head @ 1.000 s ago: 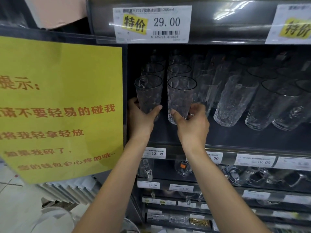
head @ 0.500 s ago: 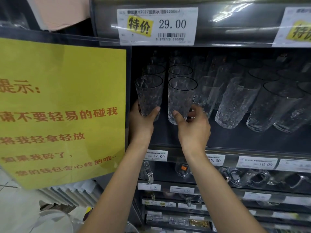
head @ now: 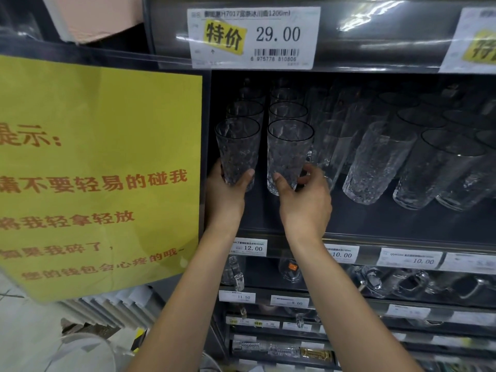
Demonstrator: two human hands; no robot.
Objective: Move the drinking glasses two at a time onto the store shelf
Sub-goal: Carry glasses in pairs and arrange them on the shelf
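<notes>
The yellow sign (head: 99, 170) with its orange characters filled the left of my view, hanging just beside the dark store shelf (head: 375, 226). Above the shelf opening sat a white price label (head: 253, 37) reading 29.00. A crowd of taller textured glasses (head: 375, 165) leaned across the right part of the shelf, and on the tier below I could see glass mugs (head: 402, 283) behind small price tags (head: 251, 247). At the left end of the shelf, two rows of glasses ran towards the back, and at the front of them stood the left drinking glass (head: 237, 149) and the right drinking glass (head: 290, 154), upright, side by side with a narrow gap between them. My left grip (head: 225, 194) was curled round the lower part of the left drinking glass, thumb on its near right side and fingers wrapping the far left. My right grip (head: 306, 205) held the base of the right drinking glass the same way, thumb pressed to the front and fingers curved round the right flank. Each glass rose above its grip, rim well clear. I could not tell whether the bases touched the shelf.
</notes>
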